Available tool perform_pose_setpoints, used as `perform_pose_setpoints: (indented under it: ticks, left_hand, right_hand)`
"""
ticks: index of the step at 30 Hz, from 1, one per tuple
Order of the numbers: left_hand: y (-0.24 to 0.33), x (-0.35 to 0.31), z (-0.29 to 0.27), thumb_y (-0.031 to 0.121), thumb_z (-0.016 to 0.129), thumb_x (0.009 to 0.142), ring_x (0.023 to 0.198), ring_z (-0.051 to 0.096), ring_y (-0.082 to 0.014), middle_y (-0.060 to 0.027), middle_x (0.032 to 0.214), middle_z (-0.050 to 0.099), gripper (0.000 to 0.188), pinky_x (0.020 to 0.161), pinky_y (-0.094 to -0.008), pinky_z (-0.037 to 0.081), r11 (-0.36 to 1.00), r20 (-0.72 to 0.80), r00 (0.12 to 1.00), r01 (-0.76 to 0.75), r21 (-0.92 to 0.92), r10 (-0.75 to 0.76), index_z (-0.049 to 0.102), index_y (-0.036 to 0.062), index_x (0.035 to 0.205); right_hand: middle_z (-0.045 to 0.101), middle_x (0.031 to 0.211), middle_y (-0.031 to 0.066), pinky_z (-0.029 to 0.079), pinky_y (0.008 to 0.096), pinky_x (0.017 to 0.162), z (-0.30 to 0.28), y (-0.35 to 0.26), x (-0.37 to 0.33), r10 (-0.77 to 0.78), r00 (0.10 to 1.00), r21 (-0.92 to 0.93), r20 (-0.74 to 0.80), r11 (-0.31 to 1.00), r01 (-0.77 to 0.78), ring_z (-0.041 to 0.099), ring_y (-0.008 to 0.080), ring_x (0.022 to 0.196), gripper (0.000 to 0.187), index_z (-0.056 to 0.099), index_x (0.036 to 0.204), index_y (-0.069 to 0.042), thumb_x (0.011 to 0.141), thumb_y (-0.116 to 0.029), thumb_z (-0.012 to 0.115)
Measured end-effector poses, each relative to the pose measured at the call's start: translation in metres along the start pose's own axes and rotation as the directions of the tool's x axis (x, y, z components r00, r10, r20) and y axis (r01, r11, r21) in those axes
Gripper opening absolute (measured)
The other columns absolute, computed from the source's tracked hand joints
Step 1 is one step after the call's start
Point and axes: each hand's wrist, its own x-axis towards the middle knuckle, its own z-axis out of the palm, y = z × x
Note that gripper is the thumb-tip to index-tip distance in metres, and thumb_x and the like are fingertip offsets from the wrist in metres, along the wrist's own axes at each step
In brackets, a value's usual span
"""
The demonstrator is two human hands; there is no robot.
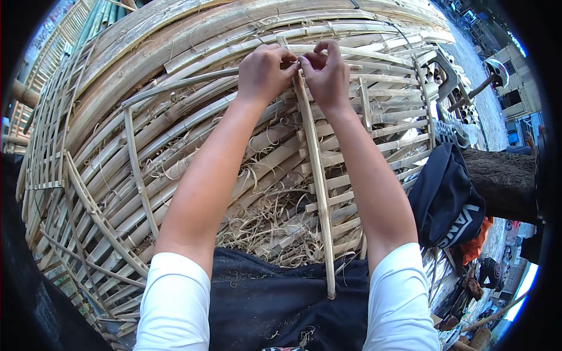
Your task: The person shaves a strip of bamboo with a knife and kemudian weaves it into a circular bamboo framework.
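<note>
My left hand (266,73) and my right hand (325,77) are closed in pinches, almost touching, at the far end of a long upright bamboo strip (316,169). Whatever is between the fingertips is too small to make out. The strip runs from beneath my fingers down to my lap. It lies across a slatted bamboo panel (392,92), whose crosswise slats spread to the right of it. A thinner bamboo strip (181,86) reaches from the left toward my left hand.
Split bamboo poles (137,64) are piled under the panel, with curly shavings (263,225) among them. Another bamboo lattice (55,128) stands at left. At right are a dark cloth (442,193) and a log (500,181). Dark fabric (257,304) covers my lap.
</note>
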Motion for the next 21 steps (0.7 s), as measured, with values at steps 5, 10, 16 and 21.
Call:
perform_pose_setpoints:
  ticks: [5,10,16,21]
  left_hand:
    - [-0.003,-0.003,0.007,0.027,0.075,0.076,0.090,0.066,-0.0209,-0.0011,0.084,0.070,0.014,0.079,-0.0369,0.052,0.997,-0.089,0.994,-0.068,0.030,0.071,0.076,0.0150,0.082]
    - [-0.008,-0.003,0.008,0.026,0.075,0.074,0.089,0.065,-0.0202,-0.0006,0.083,0.070,0.012,0.081,-0.0372,0.049,0.990,-0.128,0.983,-0.122,0.073,0.131,0.076,0.0156,0.081]
    - [-0.001,-0.004,0.011,0.028,0.076,0.076,0.090,0.064,-0.0208,0.0001,0.083,0.070,0.013,0.082,-0.0377,0.045,0.997,-0.108,0.992,-0.068,0.035,0.071,0.075,0.0154,0.078]
    - [-0.004,-0.003,0.006,0.036,0.075,0.081,0.089,0.064,-0.0233,-0.0005,0.088,0.071,0.023,0.086,-0.0380,0.043,0.998,0.005,1.000,0.030,0.064,-0.030,0.073,0.0131,0.077]
  right_hand:
    - [0.073,0.088,0.0181,0.056,0.0403,0.068,-0.001,0.005,0.001,-0.106,0.993,-0.071,0.046,0.991,0.109,0.071,0.0338,0.078,0.027,0.048,0.102,-0.006,0.085,-0.008,0.068]
    - [0.072,0.084,0.0157,0.055,0.0425,0.067,0.000,0.003,0.005,-0.205,0.973,-0.140,0.106,0.966,0.219,0.070,0.0349,0.078,0.027,0.048,0.103,-0.007,0.085,-0.009,0.068]
    - [0.072,0.091,0.0177,0.056,0.0441,0.071,-0.027,0.000,0.008,-0.167,0.967,-0.148,0.193,0.969,0.197,0.070,0.0376,0.083,0.039,0.044,0.115,-0.008,0.086,-0.013,0.069]
    - [0.065,0.113,0.0149,0.055,0.0365,0.085,-0.113,-0.026,-0.025,-0.038,0.996,-0.056,0.080,0.998,0.043,0.068,0.0268,0.100,0.050,0.044,0.124,-0.005,0.085,-0.014,0.074]
